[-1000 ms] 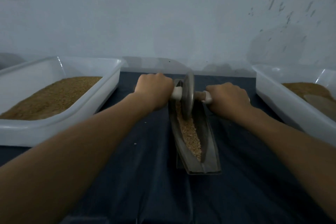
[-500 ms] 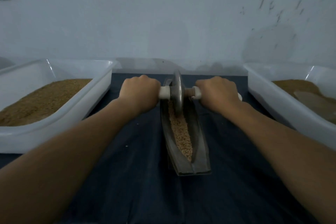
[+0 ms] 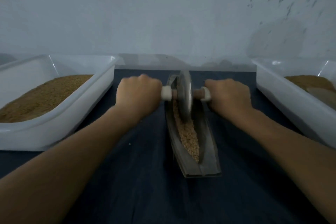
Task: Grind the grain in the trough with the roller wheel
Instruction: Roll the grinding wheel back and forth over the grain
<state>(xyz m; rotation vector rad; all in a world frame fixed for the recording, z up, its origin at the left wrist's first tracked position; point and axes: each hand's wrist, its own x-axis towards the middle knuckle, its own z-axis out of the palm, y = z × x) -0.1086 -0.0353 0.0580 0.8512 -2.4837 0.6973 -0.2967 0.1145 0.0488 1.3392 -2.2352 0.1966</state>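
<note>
A narrow dark metal trough (image 3: 209, 152) lies lengthwise on the dark blue cloth in front of me, with a strip of tan grain (image 3: 189, 138) along its groove. A grey metal roller wheel (image 3: 185, 96) stands upright in the far part of the trough, its rim down in the grain. A wooden axle with white end caps runs through the wheel. My left hand (image 3: 138, 94) grips the axle's left handle and my right hand (image 3: 229, 96) grips the right one. Both handles are hidden inside my fists.
A white plastic tub (image 3: 60, 125) of brown grain stands to the left. Another white tub (image 3: 291, 100) with brown material stands to the right. A pale wall rises close behind the table. A few stray grains (image 3: 129, 144) lie on the dark cloth (image 3: 145, 178).
The wheel and both hands have come a little nearer to me along the trough, covering more of the grain. The tubs and trough stay in place.
</note>
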